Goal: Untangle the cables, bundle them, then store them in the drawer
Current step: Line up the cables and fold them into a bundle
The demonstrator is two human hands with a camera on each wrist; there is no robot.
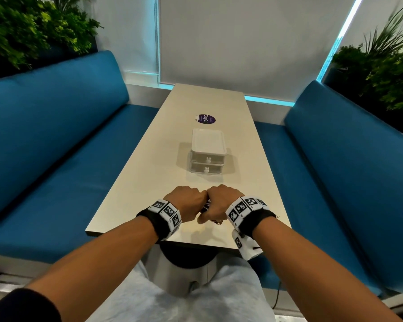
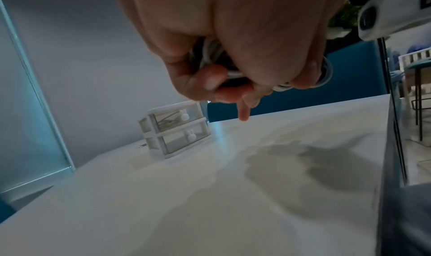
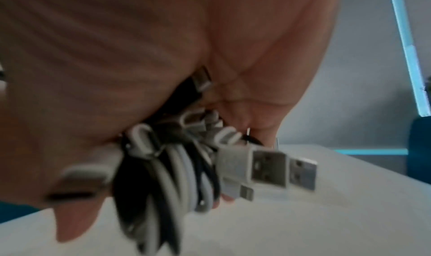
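Both fists meet knuckle to knuckle over the near end of the table. My left hand [image 1: 186, 202] and my right hand [image 1: 219, 203] both grip one bundle of black and white cables [image 1: 207, 205], mostly hidden between them. In the right wrist view the coiled cable bundle [image 3: 177, 167] hangs from my palm, with two USB plugs [image 3: 279, 169] sticking out. White loops of the cable bundle [image 2: 212, 55] show inside my curled left fingers [image 2: 210, 79]. The small two-drawer unit [image 1: 207, 156] stands further up the table, both drawers closed.
The long pale table [image 1: 149, 182] runs away from me between two blue benches [image 1: 56, 159]. A round purple sticker [image 1: 205, 119] lies beyond the drawer unit. Plants stand behind both benches. In the left wrist view the drawer unit [image 2: 175, 131] shows something inside its top drawer.
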